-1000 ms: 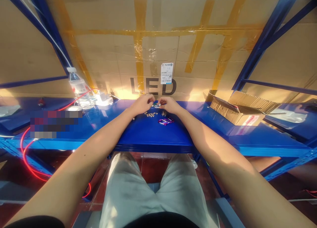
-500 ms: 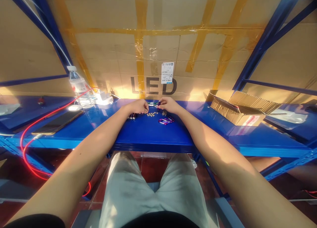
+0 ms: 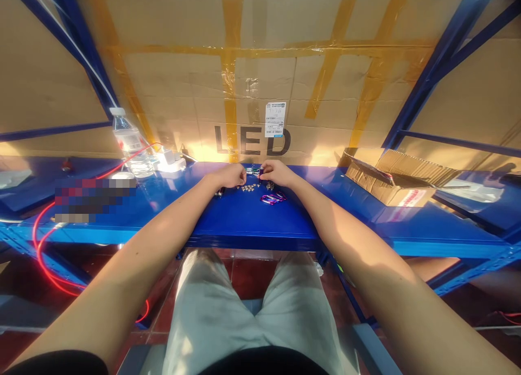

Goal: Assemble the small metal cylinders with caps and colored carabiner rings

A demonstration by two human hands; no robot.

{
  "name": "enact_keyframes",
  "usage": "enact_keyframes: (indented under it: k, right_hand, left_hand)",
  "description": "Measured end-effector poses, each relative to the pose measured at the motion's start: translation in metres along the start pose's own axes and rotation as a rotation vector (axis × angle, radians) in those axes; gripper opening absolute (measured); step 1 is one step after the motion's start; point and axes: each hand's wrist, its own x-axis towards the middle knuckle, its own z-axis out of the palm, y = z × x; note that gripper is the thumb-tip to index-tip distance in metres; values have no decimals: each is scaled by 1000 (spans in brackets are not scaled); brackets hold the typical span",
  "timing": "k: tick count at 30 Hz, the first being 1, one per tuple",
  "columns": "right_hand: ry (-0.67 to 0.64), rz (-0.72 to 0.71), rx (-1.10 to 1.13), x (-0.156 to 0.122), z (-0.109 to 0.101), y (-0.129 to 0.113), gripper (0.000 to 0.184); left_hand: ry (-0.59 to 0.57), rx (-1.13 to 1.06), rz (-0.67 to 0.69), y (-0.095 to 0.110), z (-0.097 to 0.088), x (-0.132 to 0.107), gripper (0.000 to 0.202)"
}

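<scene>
Over the far part of the blue table, my left hand (image 3: 233, 176) is closed in a pinch beside a cluster of small brass-coloured metal pieces (image 3: 247, 188); anything between its fingertips is too small to make out. My right hand (image 3: 277, 172) pinches a small dark upright piece (image 3: 261, 172). Between the two hands lie some small greenish, shiny items (image 3: 249, 170). Below my right hand are a little group of dark metal bits (image 3: 270, 185) and several shiny purple-pink loops (image 3: 273, 198) that resemble carabiners. More small metal parts (image 3: 220, 192) are partly hidden by my left wrist.
At the left stand a water bottle (image 3: 131, 141) and a white power adapter (image 3: 169, 161), with a red cable (image 3: 38, 239) hanging off the edge. An open cardboard box (image 3: 401, 179) sits at right. A large carton (image 3: 183, 93) marked LED backs the blue table (image 3: 252, 220).
My left hand has shifted slightly right, closer to the brass-coloured pieces. My right hand has moved slightly left, still pinching the dark piece.
</scene>
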Motion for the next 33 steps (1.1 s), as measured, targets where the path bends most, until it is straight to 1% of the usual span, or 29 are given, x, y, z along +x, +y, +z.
enact_keyframes:
  k: [3,9,15,18,22,27,30,33]
  right_hand:
    - [0,7,7,0,0,0,28]
    - [-6,-3,-8,3,0,3,29]
    - [-3,0,-18,4,-1,5,30]
    - [-9,2,-27,3,-1,3,27]
    - [-3,5,-33,1,-1,1,28]
    - [-5,-1,-27,1,-1,1,29]
    - [-7,-4,-22,1,-1,1,26]
    - [-8,-12,-14,1,-1,1,24]
  left_hand:
    - [-12,50,-8,-3,1,2,15]
    - [43,87,-76,-7,1,4,22]
    - [12,159,-125,-9,-4,5,5]
    - [23,130,-121,-11,-6,4,7]
    - [57,108,-75,-12,-6,3,6]
    - [91,152,-77,-5,-5,1,7]
    - [64,191,-89,1,-6,-1,12]
    - [37,183,-79,3,-7,-4,15]
